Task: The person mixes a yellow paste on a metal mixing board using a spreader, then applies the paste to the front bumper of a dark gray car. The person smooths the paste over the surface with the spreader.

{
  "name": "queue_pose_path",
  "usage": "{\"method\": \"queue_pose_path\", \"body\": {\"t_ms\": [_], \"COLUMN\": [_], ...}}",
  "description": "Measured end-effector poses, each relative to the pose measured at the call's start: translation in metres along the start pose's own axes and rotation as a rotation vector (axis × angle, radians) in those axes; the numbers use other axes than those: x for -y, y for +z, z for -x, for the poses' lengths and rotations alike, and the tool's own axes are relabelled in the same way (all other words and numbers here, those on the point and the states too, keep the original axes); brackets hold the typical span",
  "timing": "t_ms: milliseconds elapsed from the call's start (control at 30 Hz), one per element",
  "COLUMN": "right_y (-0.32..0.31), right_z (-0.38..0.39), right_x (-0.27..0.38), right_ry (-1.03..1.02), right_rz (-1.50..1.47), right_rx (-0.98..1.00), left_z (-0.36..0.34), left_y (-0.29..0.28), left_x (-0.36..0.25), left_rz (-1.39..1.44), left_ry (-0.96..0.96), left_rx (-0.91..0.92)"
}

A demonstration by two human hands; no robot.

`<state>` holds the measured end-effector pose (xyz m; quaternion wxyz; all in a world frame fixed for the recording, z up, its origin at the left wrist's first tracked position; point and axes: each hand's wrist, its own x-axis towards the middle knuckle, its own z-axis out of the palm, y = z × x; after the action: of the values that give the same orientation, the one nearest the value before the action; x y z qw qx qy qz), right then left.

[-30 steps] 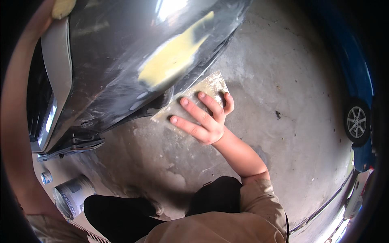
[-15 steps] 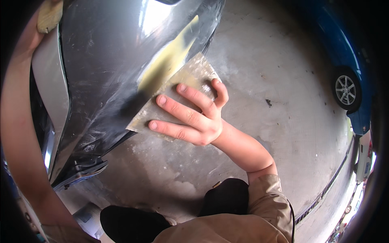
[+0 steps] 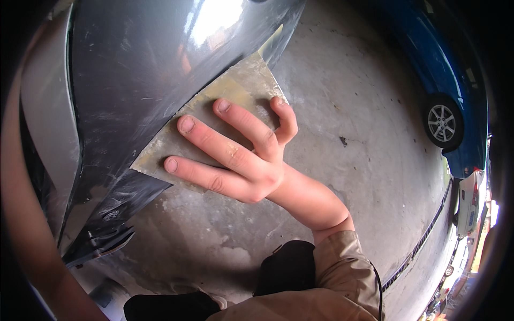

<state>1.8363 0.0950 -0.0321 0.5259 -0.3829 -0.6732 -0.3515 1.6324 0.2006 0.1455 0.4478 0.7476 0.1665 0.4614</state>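
My right hand (image 3: 241, 152) is closed on a wide, flat, translucent filler spreader (image 3: 225, 93), fingers spread across its face. The spreader's long upper edge lies along the dark grey car body panel (image 3: 128, 80), covering most of the yellow filler patch. Only a narrow yellow tip of the filler (image 3: 272, 41) shows beyond the spreader's far corner. Yellowish smears mark the spreader. My left forearm (image 3: 24, 203) runs up the left rim beside the car; its hand is lost beyond the dark upper left edge.
A blue car (image 3: 423, 48) with a silver-spoked wheel (image 3: 443, 123) stands at the right, a white car (image 3: 468, 206) beyond it. A floor grate (image 3: 412, 257) crosses the stained concrete floor (image 3: 358, 176). A loose black trim edge (image 3: 107, 243) hangs at the panel's lower end.
My right hand and the spreader have moved left over the yellow patch, hiding most of it. The view has shifted, and the tan piece by my left hand no longer shows clearly.
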Motion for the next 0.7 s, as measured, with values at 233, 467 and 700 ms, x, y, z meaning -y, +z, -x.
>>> {"method": "queue_pose_path", "body": {"t_ms": [233,467,700], "right_y": [0.013,0.028,0.028], "right_z": [0.023,0.058,0.092], "right_x": [0.002,0.007,0.008], "right_ry": [0.007,0.032,0.026], "right_rz": [0.036,0.039,0.033], "right_rx": [-0.010,-0.065,-0.025], "left_z": [0.148,0.183,0.181], "left_y": [0.067,0.087,0.088], "left_x": [0.078,0.112,0.121], "left_rz": [0.236,0.299,0.287], "left_ry": [-0.342,-0.454,-0.459], "left_rx": [0.039,0.036,0.028]}}
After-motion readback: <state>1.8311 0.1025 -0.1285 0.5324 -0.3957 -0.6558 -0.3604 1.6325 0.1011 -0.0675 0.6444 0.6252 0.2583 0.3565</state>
